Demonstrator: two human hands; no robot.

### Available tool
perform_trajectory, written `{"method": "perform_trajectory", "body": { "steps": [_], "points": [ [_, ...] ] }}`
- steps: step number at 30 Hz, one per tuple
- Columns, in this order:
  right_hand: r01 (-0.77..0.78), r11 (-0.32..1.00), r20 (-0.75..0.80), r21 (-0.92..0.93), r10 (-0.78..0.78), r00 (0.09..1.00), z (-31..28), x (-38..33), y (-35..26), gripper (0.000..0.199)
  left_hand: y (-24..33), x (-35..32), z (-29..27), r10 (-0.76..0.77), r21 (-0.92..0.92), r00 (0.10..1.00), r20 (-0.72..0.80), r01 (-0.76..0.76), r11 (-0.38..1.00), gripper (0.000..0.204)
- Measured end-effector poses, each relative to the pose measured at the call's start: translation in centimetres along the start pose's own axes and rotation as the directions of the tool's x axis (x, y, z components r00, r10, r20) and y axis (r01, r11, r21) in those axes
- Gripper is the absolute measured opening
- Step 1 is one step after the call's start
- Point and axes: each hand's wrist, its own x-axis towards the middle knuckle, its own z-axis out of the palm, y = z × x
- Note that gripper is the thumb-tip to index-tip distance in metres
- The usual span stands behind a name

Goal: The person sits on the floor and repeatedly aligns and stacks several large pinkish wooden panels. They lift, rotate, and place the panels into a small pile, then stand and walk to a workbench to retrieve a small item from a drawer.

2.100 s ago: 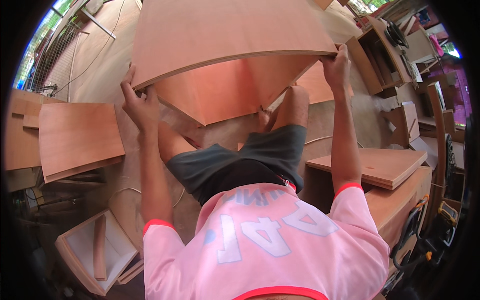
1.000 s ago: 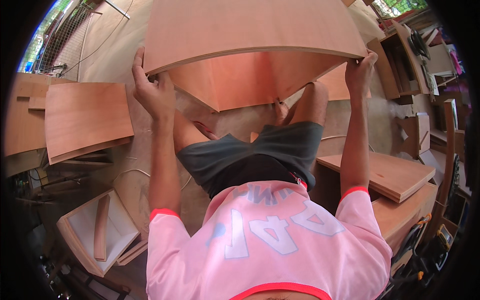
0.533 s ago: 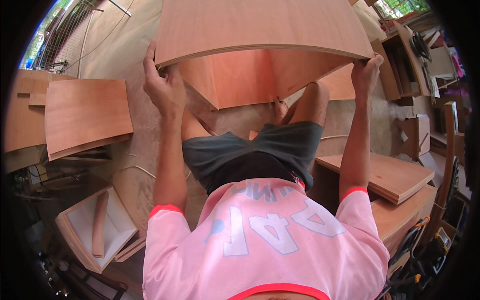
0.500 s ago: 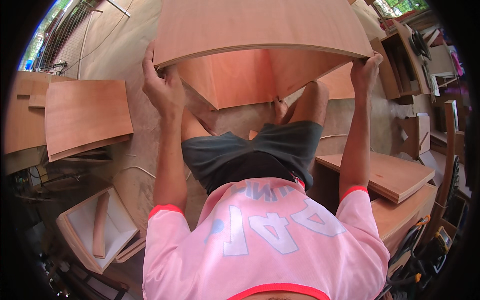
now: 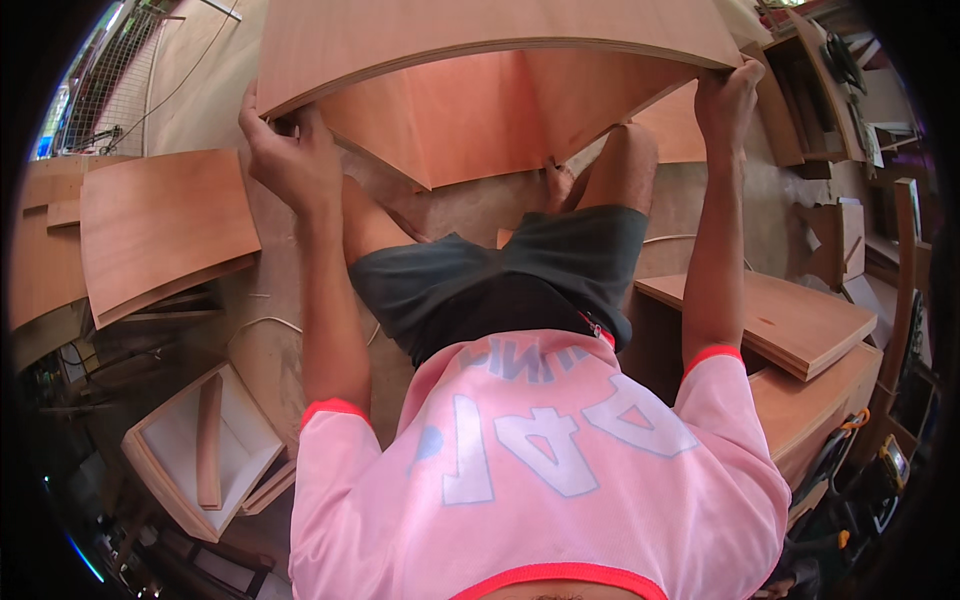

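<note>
A wide plywood panel [image 5: 490, 25] spans the top of the view, its near edge bowed by the lens. My left hand [image 5: 295, 155] grips its near left corner, fingers wrapped under the edge. At the opposite corner, my right hand [image 5: 728, 105] is closed round the edge. Beneath the panel stand upright plywood boards [image 5: 470, 130] meeting at angles, like the inside of a cabinet. Whether the panel touches those boards along the far side is out of view. My bare foot [image 5: 560, 185] is by the foot of the boards.
On the left lie stacked plywood sheets [image 5: 170, 225] and a white-lined wooden drawer box [image 5: 150, 455] holding a wood strip. To my right, thick boards [image 5: 775, 315] rest on a wooden cabinet [image 5: 825, 405]. Open wooden carcasses [image 5: 815, 100] stand farther right. A cable [image 5: 265, 322] crosses the floor.
The panel's near edge has shifted up in view, its left corner moving up and leftward with my left hand. My right hand has risen slightly. Both hands keep their hold.
</note>
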Motion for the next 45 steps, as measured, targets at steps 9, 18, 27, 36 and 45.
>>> {"method": "perform_trajectory", "body": {
  "steps": [9, 18, 27, 36, 45],
  "points": [
    [0.015, 0.998, -0.028, -0.060, -0.016, 0.999, 0.1, 0.3, -0.3, 0.032, -0.4, 0.8, -0.7, 0.062, 0.054, 0.998, 0.027, -0.063, 0.997, 0.039],
    [-0.003, 1.000, -0.023, 0.001, 0.003, 1.000, 0.4, 0.1, -0.4, 0.031, 0.2, 0.3, -0.6, 0.023, 0.032, 0.999, -0.041, -0.022, 0.999, 0.038],
    [-0.060, 0.998, -0.004, 0.016, 0.060, 0.998, 0.3, 0.3, -0.7, 0.034, 0.0, 0.5, -0.2, 0.005, -0.014, 0.998, -0.059, -0.006, 1.000, 0.036],
    [-0.069, 0.997, -0.036, 0.022, 0.069, 0.997, 0.3, 1.0, 1.4, 0.043, 1.1, 0.1, 0.5, -0.039, -0.055, 0.998, -0.041, 0.037, 0.998, 0.044],
    [-0.086, 0.996, -0.038, 0.004, 0.086, 0.996, 0.0, 0.7, 0.6, 0.040, 1.0, 0.4, 0.4, -0.034, -0.055, 0.999, 0.007, 0.035, 0.998, 0.046]
  ]
}}
